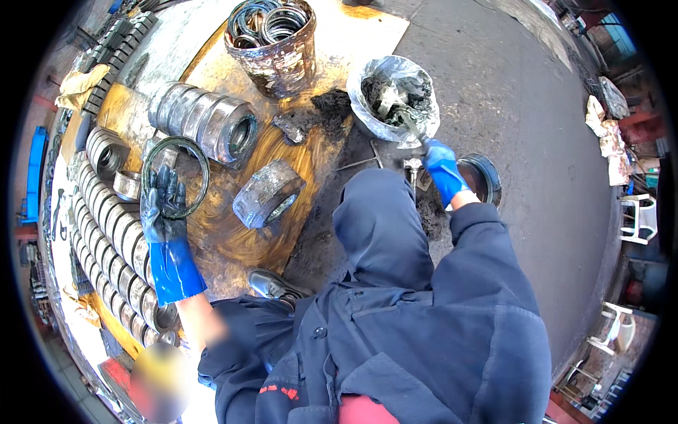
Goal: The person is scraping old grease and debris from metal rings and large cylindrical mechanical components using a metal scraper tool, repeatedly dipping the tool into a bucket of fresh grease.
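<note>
My left hand (164, 201), in a blue rubber glove blackened at the fingers, holds a dark, greasy ring (205, 164) upright. The ring's lower edge lies against the palm, and the fingers stretch up inside its opening. In my right hand (443, 167), also blue-gloved, is a hand tool (412, 127) with a smeared end; whether it is a brush or a scraper I cannot tell. Its end dips into a bucket (360, 116) lined with clear plastic, which holds dark grease (417, 99). A thick metal collar (265, 191) lies on the stained board between my hands.
Rows of metal rings (131, 244) stand at the left. Behind them lies a stack of large collars (201, 120). A dirty bucket (279, 67) full of thin rings stands at the back. A round tin (484, 177) sits beside my right wrist, near a T-shaped metal tool (374, 157).
</note>
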A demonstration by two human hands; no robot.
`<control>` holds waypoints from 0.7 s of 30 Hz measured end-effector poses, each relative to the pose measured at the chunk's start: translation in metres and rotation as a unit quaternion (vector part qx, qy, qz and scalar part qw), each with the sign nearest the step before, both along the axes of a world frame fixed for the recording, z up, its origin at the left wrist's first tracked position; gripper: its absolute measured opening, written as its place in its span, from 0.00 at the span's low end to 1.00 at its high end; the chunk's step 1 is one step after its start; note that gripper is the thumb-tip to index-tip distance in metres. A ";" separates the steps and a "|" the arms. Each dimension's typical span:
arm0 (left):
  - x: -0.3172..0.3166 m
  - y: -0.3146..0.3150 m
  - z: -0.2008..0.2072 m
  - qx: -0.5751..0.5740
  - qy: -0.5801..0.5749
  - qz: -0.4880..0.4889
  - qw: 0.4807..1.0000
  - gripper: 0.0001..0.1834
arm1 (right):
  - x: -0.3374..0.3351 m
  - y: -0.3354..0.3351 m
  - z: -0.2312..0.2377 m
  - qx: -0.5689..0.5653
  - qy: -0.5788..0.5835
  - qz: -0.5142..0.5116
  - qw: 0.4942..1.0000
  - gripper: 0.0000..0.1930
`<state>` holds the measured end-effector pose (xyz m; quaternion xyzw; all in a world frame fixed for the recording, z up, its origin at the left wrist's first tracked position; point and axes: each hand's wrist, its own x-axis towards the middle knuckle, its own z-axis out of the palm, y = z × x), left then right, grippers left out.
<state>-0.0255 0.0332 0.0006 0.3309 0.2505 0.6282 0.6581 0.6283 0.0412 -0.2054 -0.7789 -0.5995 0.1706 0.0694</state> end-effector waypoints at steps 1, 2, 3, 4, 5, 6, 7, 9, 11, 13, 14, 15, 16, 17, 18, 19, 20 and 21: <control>-0.024 -0.023 0.009 -0.018 0.031 0.047 0.998 0.30 | -0.068 0.010 0.045 -0.105 -0.140 0.116 0.978 0.17; -0.026 -0.026 0.011 -0.027 0.037 0.066 0.997 0.31 | -0.082 0.005 0.071 -0.138 -0.183 0.164 0.960 0.19; -0.020 -0.021 0.009 -0.038 0.041 0.074 0.996 0.31 | -0.075 0.002 0.076 -0.139 -0.195 0.166 0.957 0.18; -0.014 -0.016 0.009 -0.040 0.042 0.068 0.996 0.32 | -0.068 -0.001 0.080 -0.141 -0.206 0.170 0.953 0.18; -0.009 -0.012 0.008 -0.047 0.053 0.066 0.995 0.32 | -0.063 -0.004 0.083 -0.143 -0.216 0.176 0.950 0.18; -0.006 -0.011 0.009 -0.053 0.065 0.068 0.994 0.31 | -0.059 -0.005 0.090 -0.139 -0.209 0.185 0.950 0.17; -0.003 -0.011 0.011 -0.059 0.077 0.071 0.993 0.31 | -0.056 -0.006 0.099 -0.146 -0.203 0.196 0.948 0.18; 0.002 -0.012 0.014 -0.074 0.092 0.070 0.990 0.29 | -0.049 -0.004 0.118 -0.158 -0.191 0.218 0.944 0.18; 0.015 -0.015 0.019 -0.092 0.107 0.087 0.986 0.28 | -0.035 -0.006 0.126 -0.128 -0.172 0.229 0.950 0.19; 0.022 -0.019 0.028 -0.099 0.081 0.102 0.987 0.26 | -0.038 -0.006 0.156 -0.108 -0.127 0.218 0.962 0.20; 0.026 -0.017 0.024 -0.091 0.067 0.090 0.990 0.25 | -0.004 -0.002 0.133 -0.017 -0.102 0.294 0.950 0.18; 0.017 -0.023 0.024 -0.083 0.062 0.094 0.990 0.25 | -0.029 0.002 0.149 -0.023 -0.055 0.229 0.972 0.18; 0.025 -0.026 0.033 -0.097 0.085 0.125 0.984 0.24 | -0.045 0.000 0.173 -0.021 -0.011 0.153 0.988 0.18; 0.025 -0.022 0.029 -0.109 0.083 0.131 0.982 0.23 | -0.048 0.009 0.166 0.048 -0.006 0.105 0.993 0.16; 0.028 -0.014 0.027 -0.101 0.104 0.119 0.982 0.21 | -0.054 0.023 0.179 0.054 0.146 0.058 0.986 0.15; 0.029 -0.011 0.024 -0.088 0.090 0.112 0.986 0.21 | -0.069 0.034 0.191 0.045 0.301 0.013 0.953 0.15; 0.022 -0.014 0.020 -0.084 0.073 0.125 0.986 0.21 | -0.105 0.030 0.221 0.036 0.420 0.006 0.907 0.13; 0.020 -0.017 0.021 -0.087 0.065 0.130 0.986 0.21 | -0.142 0.020 0.258 0.028 0.528 -0.007 0.848 0.12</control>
